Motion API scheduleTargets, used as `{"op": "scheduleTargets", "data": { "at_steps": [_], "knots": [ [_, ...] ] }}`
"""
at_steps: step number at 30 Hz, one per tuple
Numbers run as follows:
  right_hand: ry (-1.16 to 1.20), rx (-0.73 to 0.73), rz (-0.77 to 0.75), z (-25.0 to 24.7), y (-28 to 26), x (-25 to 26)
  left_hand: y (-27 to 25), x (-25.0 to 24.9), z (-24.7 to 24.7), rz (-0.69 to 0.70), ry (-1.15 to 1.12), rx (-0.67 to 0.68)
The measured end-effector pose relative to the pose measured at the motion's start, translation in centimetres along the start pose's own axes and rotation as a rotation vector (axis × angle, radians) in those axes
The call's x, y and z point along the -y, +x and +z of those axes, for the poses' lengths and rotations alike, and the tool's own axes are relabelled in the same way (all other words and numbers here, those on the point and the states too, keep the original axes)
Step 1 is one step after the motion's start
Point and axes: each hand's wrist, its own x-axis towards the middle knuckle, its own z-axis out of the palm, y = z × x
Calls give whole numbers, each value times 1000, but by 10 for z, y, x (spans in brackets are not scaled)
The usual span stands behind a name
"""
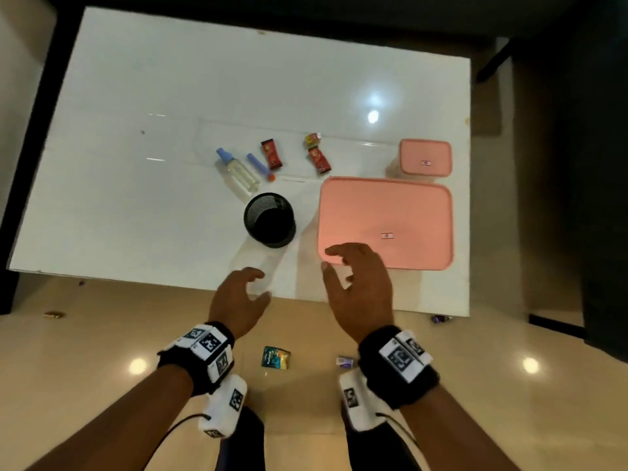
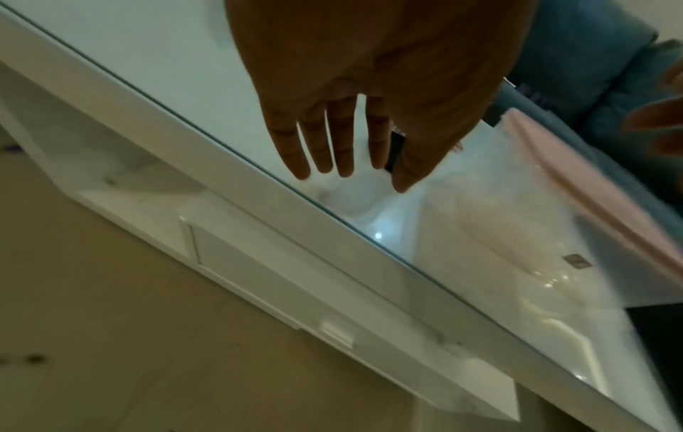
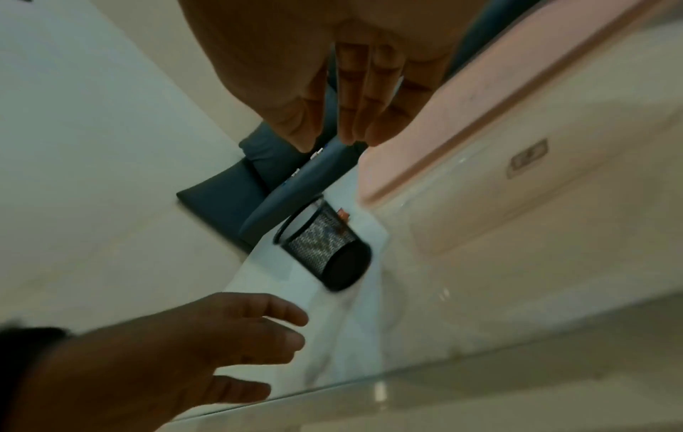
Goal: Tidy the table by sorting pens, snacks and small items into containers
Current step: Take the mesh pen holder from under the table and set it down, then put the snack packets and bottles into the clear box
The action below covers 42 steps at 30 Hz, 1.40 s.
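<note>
A black mesh pen cup (image 1: 270, 219) (image 3: 325, 244) stands upright near the middle of the white table (image 1: 136, 198). Right of it lies a large container with a pink lid (image 1: 385, 220) (image 3: 480, 117), and behind that a small pink-lidded container (image 1: 425, 157). Behind the cup lie a clear bottle with a blue cap (image 1: 238, 173), a blue pen with an orange tip (image 1: 260, 165), two red snack packets (image 1: 271, 154) (image 1: 318, 159) and a small yellow-red sweet (image 1: 312, 138). My left hand (image 1: 248, 294) (image 2: 347, 163) hovers open over the front edge. My right hand (image 1: 343, 263) (image 3: 347, 134) hovers open by the large lid's near-left corner, holding nothing.
On the beige floor below the table's front edge lie a teal snack packet (image 1: 275, 357), a small white-blue item (image 1: 345, 362), a purple item (image 1: 440, 318) and a yellowish item (image 1: 53, 314). A clear tray outline (image 1: 210, 144) sits under the small items.
</note>
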Motion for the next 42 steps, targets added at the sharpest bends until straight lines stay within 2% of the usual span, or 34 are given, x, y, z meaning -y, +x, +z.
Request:
{"op": "scheduleTargets", "data": {
  "at_steps": [3,6,8,11,16,21,26,36,42],
  "knots": [
    [-182,85,-85,-48,34,-28,-17,-45,35,53,-145,47],
    [-372,325,-115,-77,86,-45,-14,-85,61,-3,-360,45],
    [-491,487,-149,-78,118,-46,-7,-102,69,-25,-463,6],
    [-668,720,-220,-66,156,-38,3,-120,73,-60,-495,-75],
    [-881,854,-354,-35,182,-20,21,-129,68,-126,-558,-134],
    [-928,902,-373,-25,193,-11,30,-141,63,-139,-512,-211],
    [-911,872,-385,-21,194,-7,25,-149,63,-136,-450,-242],
    [-853,848,-399,-31,186,-10,16,-153,64,-133,-353,-210],
    [-833,816,-427,-30,186,-5,24,-156,60,-163,-385,-178]
  ]
}}
